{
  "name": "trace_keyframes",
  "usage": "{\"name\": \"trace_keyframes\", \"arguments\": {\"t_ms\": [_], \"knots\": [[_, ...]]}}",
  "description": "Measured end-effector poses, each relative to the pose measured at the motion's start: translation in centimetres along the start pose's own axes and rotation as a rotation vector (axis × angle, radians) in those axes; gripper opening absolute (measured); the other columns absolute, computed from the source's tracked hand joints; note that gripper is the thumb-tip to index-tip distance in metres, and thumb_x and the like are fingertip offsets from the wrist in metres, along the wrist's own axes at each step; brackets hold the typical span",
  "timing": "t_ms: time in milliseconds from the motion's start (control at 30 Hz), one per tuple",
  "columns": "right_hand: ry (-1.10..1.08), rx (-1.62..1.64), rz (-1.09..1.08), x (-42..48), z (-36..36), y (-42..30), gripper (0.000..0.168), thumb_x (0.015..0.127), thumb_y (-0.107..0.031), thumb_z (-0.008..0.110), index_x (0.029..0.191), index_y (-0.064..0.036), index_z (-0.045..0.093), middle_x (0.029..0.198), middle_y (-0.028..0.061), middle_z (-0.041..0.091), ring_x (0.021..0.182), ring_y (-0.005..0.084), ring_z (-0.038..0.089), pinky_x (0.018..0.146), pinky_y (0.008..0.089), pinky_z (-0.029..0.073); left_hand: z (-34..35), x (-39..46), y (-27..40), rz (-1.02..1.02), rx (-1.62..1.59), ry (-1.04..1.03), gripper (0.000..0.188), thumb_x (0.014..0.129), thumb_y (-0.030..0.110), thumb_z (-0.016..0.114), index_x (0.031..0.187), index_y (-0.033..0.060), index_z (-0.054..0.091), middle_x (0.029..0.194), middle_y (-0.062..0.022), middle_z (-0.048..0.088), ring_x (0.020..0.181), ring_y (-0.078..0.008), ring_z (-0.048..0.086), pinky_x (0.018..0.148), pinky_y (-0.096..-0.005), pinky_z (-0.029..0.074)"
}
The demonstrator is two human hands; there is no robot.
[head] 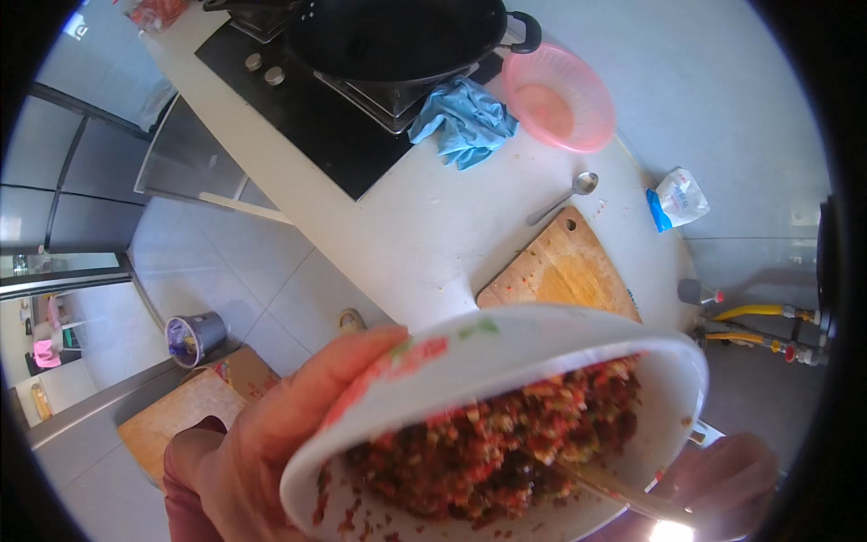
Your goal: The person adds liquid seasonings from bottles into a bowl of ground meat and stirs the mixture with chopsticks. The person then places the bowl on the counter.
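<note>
My left hand (271, 433) grips the side of a white bowl (515, 332) with a red and green floral pattern, tilted towards the camera close up. Inside lies a chopped red and green mixture (488, 447), with smears and bits of it on the bowl's inner wall. At the lower right my right hand (725, 481), blurred and partly in glare, holds the handle of a slim utensil (630, 498). The utensil's other end is sunk in the mixture and hidden. Behind the bowl, a wooden cutting board (576, 271) with stains and crumbs lies on the white counter (399, 230).
A black wok (399, 40) sits on the gas stove (298, 122). Near it are a blue cloth (464, 122), a pink plastic basin (589, 101), a metal spoon (584, 184) and a white-and-blue packet (681, 200). A bin (196, 335) and a cardboard box (247, 372) stand on the floor.
</note>
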State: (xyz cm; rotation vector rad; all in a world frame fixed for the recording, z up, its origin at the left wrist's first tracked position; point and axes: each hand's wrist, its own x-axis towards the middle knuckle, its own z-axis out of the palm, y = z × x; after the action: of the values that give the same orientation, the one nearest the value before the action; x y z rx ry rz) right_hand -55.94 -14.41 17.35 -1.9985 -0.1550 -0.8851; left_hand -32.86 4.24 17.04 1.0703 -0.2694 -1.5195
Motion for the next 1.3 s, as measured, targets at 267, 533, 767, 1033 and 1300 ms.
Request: {"name": "trace_keyframes", "arguments": {"t_ms": [267,533,767,1033,1300], "knots": [[-0.026,0.044,-0.044,1.5,0.4,-1.1,0.016,0.072,-0.012,0.074,0.079,0.000,0.066,0.078,0.0195,0.065,0.068,0.0260,0.065,0.059,0.0331,0.054,-1.2,-1.5,0.5,0.033,-0.011,-0.011,0.088,0.074,0.004,0.066,0.151,0.0042,0.022,0.147,-0.0136,0.041,0.134,-0.0247,0.043,0.116,-0.0390,0.029],[-0.067,0.029,-0.001,3.0,3.2,-1.9,0.016,0.073,-0.012,0.074,0.080,0.000,0.065,0.078,0.0193,0.065,0.068,0.0252,0.066,0.058,0.0327,0.054,-3.9,-4.5,-0.4,0.124,-0.073,-0.020,0.096,0.071,-0.003,0.068,0.153,0.0059,0.018,0.149,-0.0126,0.038,0.138,-0.0233,0.038,0.115,-0.0395,0.030],[0.000,-0.105,0.277,4.9,10.7,-2.0,0.016,0.073,-0.012,0.074,0.080,-0.001,0.065,0.078,0.0192,0.065,0.068,0.0245,0.067,0.058,0.0323,0.055,-8.9,-6.4,-3.6,0.293,-0.337,0.137,0.100,0.069,-0.012,0.064,0.154,0.0096,0.016,0.149,-0.0120,0.039,0.138,-0.0240,0.039,0.113,-0.0397,0.034],[-0.222,-0.250,0.341,10.0,21.4,-2.0,0.016,0.076,0.006,0.067,0.092,0.006,0.068,0.088,0.0196,0.069,0.076,0.0260,0.068,0.070,0.0291,0.054,-18.6,-10.5,-7.2,0.450,-0.468,0.305,0.097,0.069,-0.016,0.055,0.152,0.0216,0.023,0.138,-0.0135,0.050,0.120,-0.0343,0.057,0.089,-0.0489,0.057],[-0.429,-0.059,0.159,13.4,34.8,-2.2,0.017,0.080,0.009,0.064,0.097,0.006,0.066,0.098,0.0232,0.068,0.085,0.0326,0.069,0.074,0.0316,0.054,-27.6,-15.3,-6.1,0.539,-0.467,0.333,0.088,0.071,-0.010,0.058,0.150,0.0175,0.028,0.139,-0.0122,0.048,0.124,-0.0332,0.054,0.091,-0.0505,0.056]]}}
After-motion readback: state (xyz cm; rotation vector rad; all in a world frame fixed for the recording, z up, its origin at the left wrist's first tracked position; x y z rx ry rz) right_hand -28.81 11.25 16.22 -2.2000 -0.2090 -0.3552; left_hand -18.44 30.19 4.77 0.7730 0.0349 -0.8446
